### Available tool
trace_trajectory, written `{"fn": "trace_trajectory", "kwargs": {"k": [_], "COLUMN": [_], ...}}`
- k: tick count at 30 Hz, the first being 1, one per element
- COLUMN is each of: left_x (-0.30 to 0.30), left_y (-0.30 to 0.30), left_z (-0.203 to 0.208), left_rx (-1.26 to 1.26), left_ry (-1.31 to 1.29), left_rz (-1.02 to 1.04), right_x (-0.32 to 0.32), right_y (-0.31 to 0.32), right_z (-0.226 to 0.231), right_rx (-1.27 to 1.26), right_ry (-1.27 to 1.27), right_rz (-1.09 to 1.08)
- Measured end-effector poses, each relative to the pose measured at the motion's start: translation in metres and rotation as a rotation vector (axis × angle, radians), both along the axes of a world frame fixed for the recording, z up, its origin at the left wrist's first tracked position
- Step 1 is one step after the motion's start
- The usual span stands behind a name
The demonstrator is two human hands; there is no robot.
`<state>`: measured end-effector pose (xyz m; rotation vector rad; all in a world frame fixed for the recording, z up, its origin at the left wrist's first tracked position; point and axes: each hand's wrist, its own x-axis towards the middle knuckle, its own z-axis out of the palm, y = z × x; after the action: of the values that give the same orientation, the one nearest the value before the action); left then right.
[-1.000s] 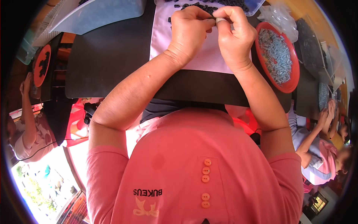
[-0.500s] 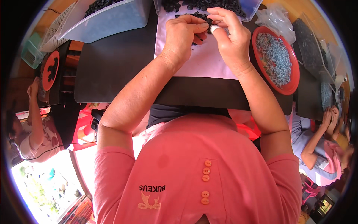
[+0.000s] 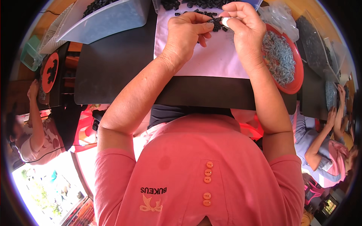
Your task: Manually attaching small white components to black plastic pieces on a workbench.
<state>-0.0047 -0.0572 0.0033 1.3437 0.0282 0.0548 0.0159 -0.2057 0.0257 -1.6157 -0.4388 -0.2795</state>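
My left hand (image 3: 184,35) is over the pale pink cloth (image 3: 211,62), its thumb and index finger pinched together. A small black piece may be between them, but I cannot make it out against the black parts behind. To its right is my right hand (image 3: 249,32), apart from the left, with thumb and fingers pinched near a white fingertip cover (image 3: 225,22). Whatever those fingers hold is hidden or too small to name. Small black parts (image 3: 218,25) lie loose on the cloth just beyond the fingertips. Beside my right wrist is a red plate (image 3: 298,77) of tiny clear-bluish pieces.
A translucent bin (image 3: 109,28) with black parts stands at the far left. Another bin of black parts (image 3: 203,3) is beyond the cloth. A clear plastic bag (image 3: 283,20) lies behind the plate. Co-workers sit at left (image 3: 41,139) and right (image 3: 320,150), by their own plates.
My right hand has moved right and away from the left, toward the red plate. The left hand stays almost in place, still pinched. At the right, a co-worker's hands have moved apart.
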Motion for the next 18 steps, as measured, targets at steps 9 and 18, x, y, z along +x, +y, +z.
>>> {"fn": "trace_trajectory", "kwargs": {"k": [9,18], "left_x": [-0.0019,-0.0049], "left_y": [-0.0024,-0.0008], "left_z": [0.0002,0.0050], "left_rx": [0.089,0.102], "left_ry": [-0.075,-0.068], "left_rz": [-0.007,-0.024], "right_x": [-0.0009,-0.0045], "right_y": [-0.0009,-0.0003], "right_z": [-0.0006,0.0030], "right_rx": [-0.096,-0.232], "right_ry": [-0.049,-0.182], "right_rz": [-0.004,-0.062]}}
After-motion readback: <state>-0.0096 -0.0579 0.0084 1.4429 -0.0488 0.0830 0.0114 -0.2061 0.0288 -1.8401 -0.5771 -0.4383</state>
